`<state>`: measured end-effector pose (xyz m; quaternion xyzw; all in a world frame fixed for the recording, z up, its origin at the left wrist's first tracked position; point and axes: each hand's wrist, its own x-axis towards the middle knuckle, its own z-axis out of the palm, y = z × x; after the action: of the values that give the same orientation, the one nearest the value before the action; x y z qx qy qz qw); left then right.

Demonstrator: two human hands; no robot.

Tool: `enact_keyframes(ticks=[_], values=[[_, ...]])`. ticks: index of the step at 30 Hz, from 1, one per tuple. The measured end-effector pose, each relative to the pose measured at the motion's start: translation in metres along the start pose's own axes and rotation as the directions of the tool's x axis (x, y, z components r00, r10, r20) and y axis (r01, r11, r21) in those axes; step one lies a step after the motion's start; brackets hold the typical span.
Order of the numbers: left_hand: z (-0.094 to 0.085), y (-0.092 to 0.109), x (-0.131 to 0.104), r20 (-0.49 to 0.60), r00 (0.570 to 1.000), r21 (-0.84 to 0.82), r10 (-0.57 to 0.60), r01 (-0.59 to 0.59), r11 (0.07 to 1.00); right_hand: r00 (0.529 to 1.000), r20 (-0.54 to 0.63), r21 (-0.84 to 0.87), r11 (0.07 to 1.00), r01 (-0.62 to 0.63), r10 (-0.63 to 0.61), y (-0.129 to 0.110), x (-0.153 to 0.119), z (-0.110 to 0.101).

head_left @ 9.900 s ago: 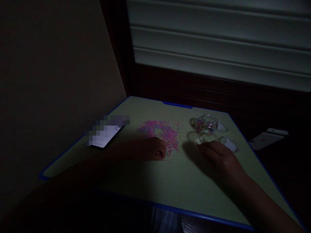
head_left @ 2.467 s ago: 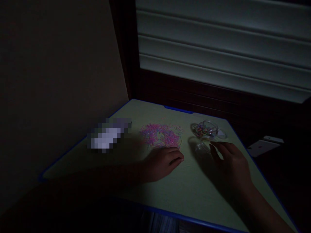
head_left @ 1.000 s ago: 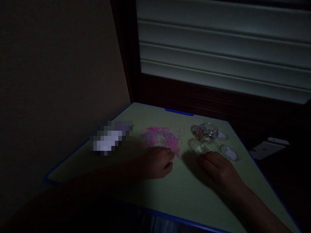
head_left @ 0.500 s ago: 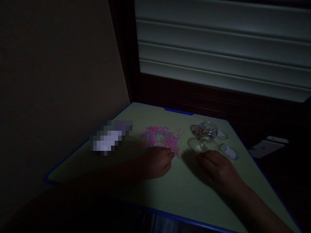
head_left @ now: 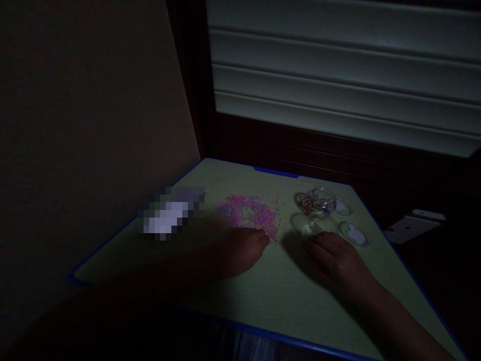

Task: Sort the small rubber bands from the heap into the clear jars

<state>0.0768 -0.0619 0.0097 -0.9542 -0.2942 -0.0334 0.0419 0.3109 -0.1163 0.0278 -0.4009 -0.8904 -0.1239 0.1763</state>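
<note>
In dim light, a loose pile of small pink, purple and blue bands lies spread on the pale table. My left hand is closed at the near edge of the pile, fingertips together; what it pinches, if anything, is too small to tell. To the right, my right hand has its fingers curled together just in front of a clear round container; its fingertips' contents are hidden. Behind that stands another clear jar, with multicoloured rings beside and behind its wall.
Two clear round lids with white labels, one nearer and one farther, lie right of the containers. A pixelated pale object is at the left. A white boxlike item is beyond the right edge.
My left hand has turned slightly, its fingers drawn closer together at the pile's edge. My right hand has hardly moved.
</note>
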Motion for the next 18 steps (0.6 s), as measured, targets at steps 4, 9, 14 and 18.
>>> enact_keyframes(ticks=[4,9,14,18], values=[[-0.0007,-0.0009,-0.0005,0.002,0.999,0.014,0.044,-0.044,0.999,1.0,0.012,0.013,1.0,-0.002,0.001,-0.0005,-0.0008,-0.0002],[-0.0063,0.001,-0.0002,-0.058,0.997,0.033,0.058,-0.056,0.998,1.0,0.006,0.011,1.0,-0.008,0.008,-0.0007,-0.0003,-0.0001],[-0.0073,0.0049,0.0007,-0.136,0.987,0.067,0.085,-0.077,0.995,1.0,-0.001,0.009,1.0,-0.009,0.009,-0.0015,0.0013,-0.0006],[-0.0032,0.0088,0.0007,-0.207,0.961,0.136,0.185,-0.159,0.978,0.999,-0.012,0.015,0.999,-0.031,0.031,-0.0032,0.002,-0.0009]])
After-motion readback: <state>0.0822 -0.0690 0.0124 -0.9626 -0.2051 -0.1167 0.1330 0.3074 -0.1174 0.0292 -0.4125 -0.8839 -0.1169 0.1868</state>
